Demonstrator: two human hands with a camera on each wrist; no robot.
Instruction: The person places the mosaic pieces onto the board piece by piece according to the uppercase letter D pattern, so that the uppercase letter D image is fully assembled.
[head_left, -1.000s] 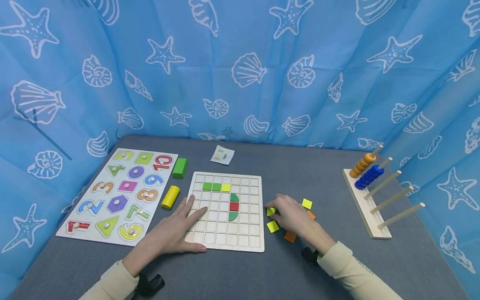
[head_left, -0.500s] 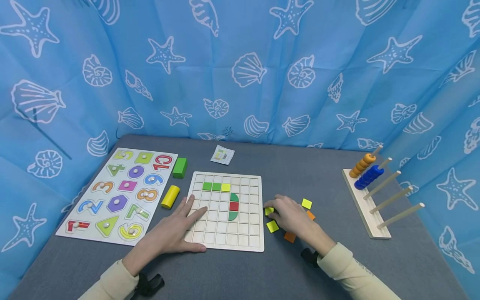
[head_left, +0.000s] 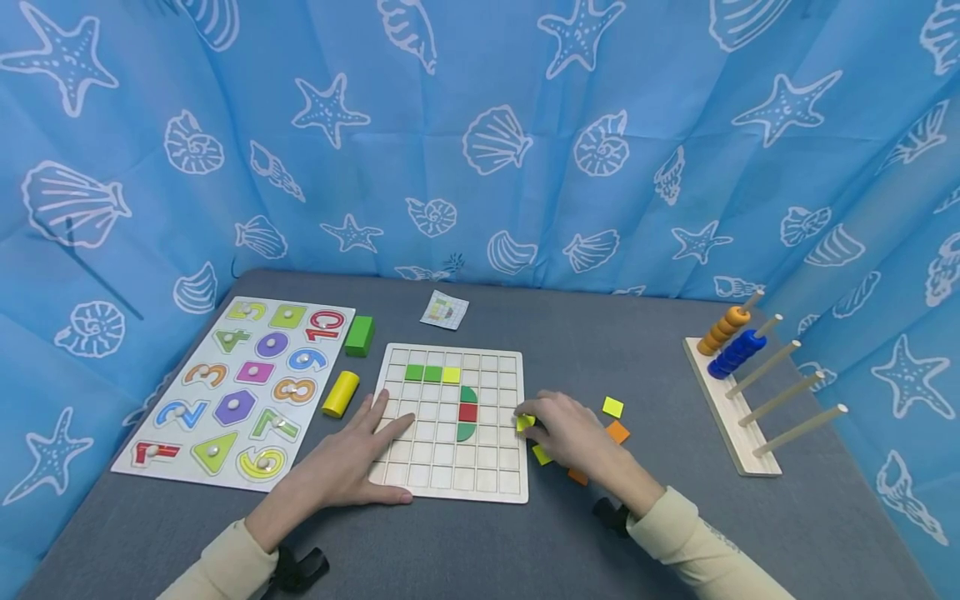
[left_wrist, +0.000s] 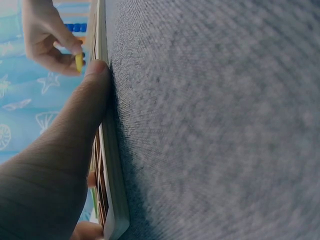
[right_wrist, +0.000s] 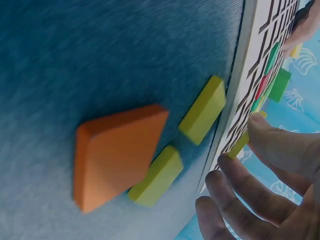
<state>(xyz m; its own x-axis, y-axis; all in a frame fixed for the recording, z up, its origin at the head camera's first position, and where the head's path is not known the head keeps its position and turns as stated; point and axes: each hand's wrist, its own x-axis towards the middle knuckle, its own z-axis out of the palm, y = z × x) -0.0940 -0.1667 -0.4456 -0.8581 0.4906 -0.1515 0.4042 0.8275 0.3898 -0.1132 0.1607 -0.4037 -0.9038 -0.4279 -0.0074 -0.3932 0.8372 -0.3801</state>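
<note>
My right hand [head_left: 566, 429] pinches a yellow square tile [right_wrist: 240, 144] between thumb and fingertips, held up at the right edge of a wooden grid board [head_left: 498, 481]. Fingers spread, my left hand [head_left: 341, 467] rests on the board's left side, its thumb along the near edge. On the grid lie two green squares [head_left: 423, 373], a yellow square [head_left: 452, 376], a red square [head_left: 468, 412] and two green curved pieces [head_left: 467, 432]. Beside and under my right hand are loose yellow tiles [head_left: 612, 407] and orange tiles [head_left: 618, 432], some partly hidden.
A small pattern card [head_left: 446, 310] lies behind the board. To the left are a number puzzle [head_left: 236, 367], a green block [head_left: 360, 336] and a yellow cylinder [head_left: 341, 394]. A peg rack [head_left: 761, 462] with orange and blue beads stands at right. A blue curtain hangs behind.
My right hand has lifted the yellow tile and carried it left, up to the board's right edge. The orange tile behind that hand shows more fully. My left hand has stayed put.
</note>
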